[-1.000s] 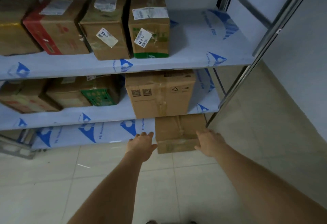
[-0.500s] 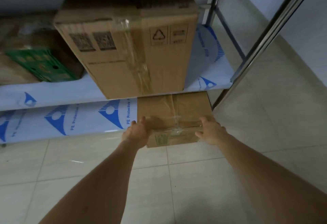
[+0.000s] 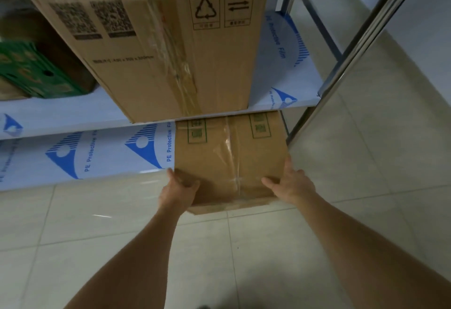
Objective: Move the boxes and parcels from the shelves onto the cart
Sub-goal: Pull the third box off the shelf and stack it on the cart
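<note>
Now gripped at both near corners: small box point(image 3: 227, 162), left hand point(image 3: 177, 192) and right hand point(image 3: 291, 186) with fingers curled onto it. Drawn partway off bottom shelf point(image 3: 109, 157) since a moment ago, near edge overhanging floor. Ready for lifting toward cart, unseen.

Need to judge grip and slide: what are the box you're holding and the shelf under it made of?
Box: plain brown cardboard, matte, with glossy clear tape along its seam. Shelf: smooth board under blue-printed protective film; the material beneath can't be told.
</note>
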